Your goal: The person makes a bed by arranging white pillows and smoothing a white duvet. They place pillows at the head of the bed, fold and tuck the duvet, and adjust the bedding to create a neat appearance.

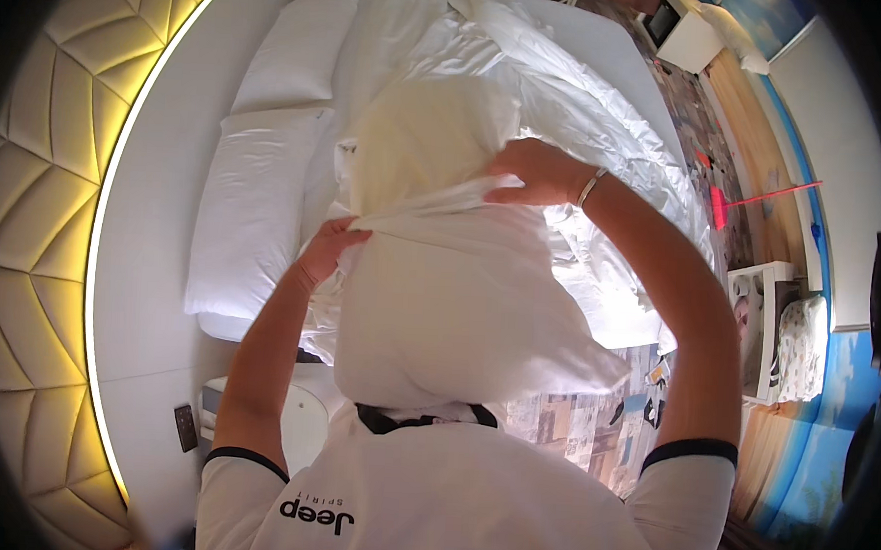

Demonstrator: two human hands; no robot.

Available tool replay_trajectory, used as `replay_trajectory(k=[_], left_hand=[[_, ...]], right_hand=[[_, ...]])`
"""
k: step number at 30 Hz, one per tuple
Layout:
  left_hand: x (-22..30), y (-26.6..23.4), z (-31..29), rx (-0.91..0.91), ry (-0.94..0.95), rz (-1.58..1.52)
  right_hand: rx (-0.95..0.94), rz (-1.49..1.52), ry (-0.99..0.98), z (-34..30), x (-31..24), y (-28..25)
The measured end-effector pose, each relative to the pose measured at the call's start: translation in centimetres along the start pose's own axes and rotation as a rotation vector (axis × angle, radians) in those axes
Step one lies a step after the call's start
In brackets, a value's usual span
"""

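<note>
A cream-coloured pillow [422, 132] lies partly inside a white pillowcase [449, 305], its bare far half sticking out over the bed. The case hangs toward my chest, with one loose corner spreading to the right. At the left side of the case's opening, my left hand [336, 246] pinches the hem. My right hand [538, 173] is closed on the hem's other side, higher up and next to the pillow's right edge. Between the two hands the fabric is pulled into taut folds.
Two white pillows [257, 188] lie along the bed's left side. A rumpled white duvet [604, 135] covers the middle and right. A red broom or dustpan [721, 207] stands right of the bed, near a white cot-like stand [758, 328]. A padded panel [40, 208] lines the left.
</note>
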State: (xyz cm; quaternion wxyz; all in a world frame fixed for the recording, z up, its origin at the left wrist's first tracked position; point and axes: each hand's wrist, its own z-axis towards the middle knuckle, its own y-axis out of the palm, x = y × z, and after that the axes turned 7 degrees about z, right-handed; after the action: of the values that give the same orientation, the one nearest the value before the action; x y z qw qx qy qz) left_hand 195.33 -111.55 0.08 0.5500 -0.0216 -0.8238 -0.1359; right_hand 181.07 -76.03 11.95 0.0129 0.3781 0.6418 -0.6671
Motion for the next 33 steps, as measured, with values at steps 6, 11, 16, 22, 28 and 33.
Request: replay_trajectory(k=[6,11,16,22,28,33], left_hand=[[-4.9,0.5,-0.4,0.056,-0.097,0.361],[-1.2,6.8,2.2,0.176,0.497,0.859],[1.4,7.5,1.8,-0.096,0.054,1.115],[1.0,3.3,-3.4,-0.049,-0.175,0.626],[-2.1,-2.7,-3.9,0.196,-0.203,0.147],[0.9,-4.1,-1.7,0.267,-0.161,0.395]], right_hand=[[0.221,0.471,0.405,-1.3,1.2,16.8],[0.461,0.853,0.427,2.4,-1.6,14.3],[0.143,0.449,0.162,2.7,-2.1,11.2],[0.355,0.742,0.467,-4.1,8.9,21.1],[0.713,1.449,0.281,5.1,2.0,31.9],[0.57,1.0,0.363,11.5,-6.3,27.0]])
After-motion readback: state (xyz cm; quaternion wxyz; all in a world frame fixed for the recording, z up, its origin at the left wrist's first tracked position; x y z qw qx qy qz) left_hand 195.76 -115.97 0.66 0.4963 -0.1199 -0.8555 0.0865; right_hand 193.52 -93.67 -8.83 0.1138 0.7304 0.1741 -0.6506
